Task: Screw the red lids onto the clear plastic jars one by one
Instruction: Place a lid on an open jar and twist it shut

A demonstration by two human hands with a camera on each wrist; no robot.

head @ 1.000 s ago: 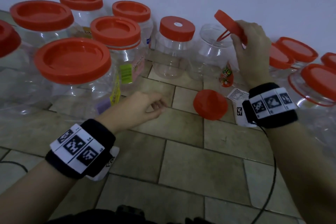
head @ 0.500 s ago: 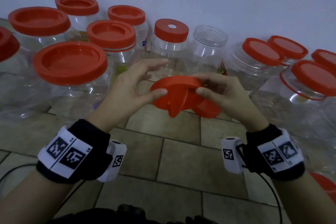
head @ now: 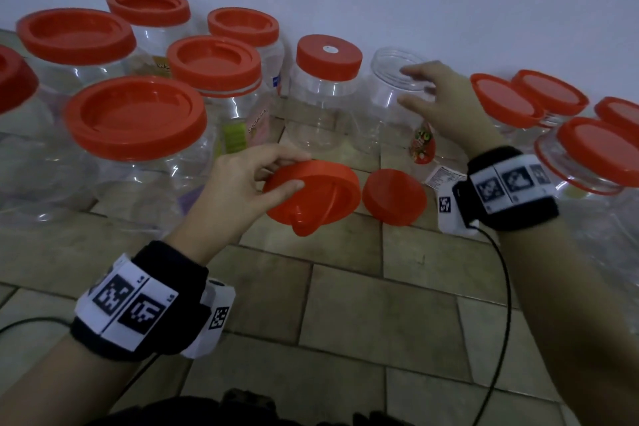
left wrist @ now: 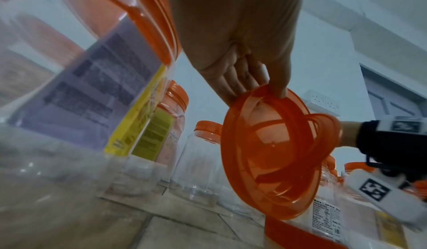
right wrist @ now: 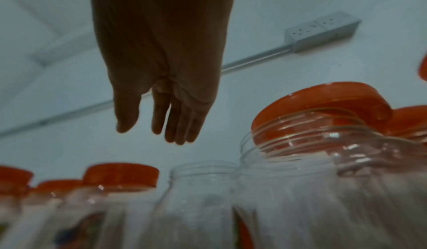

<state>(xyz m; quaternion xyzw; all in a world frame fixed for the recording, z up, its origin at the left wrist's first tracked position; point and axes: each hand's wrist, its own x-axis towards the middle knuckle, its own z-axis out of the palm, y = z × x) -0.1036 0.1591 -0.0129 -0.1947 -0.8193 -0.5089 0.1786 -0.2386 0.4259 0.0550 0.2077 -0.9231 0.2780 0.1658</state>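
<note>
Left hand (head: 242, 183) pinches red lid (head: 313, 195) at its 3 o'clock | right hand (head: 441, 104) spread, empty, by open jar (head: 387, 104) | jar base hidden.

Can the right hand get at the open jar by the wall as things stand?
Probably yes. The right hand is empty, fingers spread, right at the mouth of the open jar. Nothing lies between them; the left hand holds the lid lower down.

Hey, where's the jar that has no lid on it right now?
In the head view the open jar stands by the wall, right of centre, beside the white-dotted lidded jar, with the right hand reaching at its rim.
</note>
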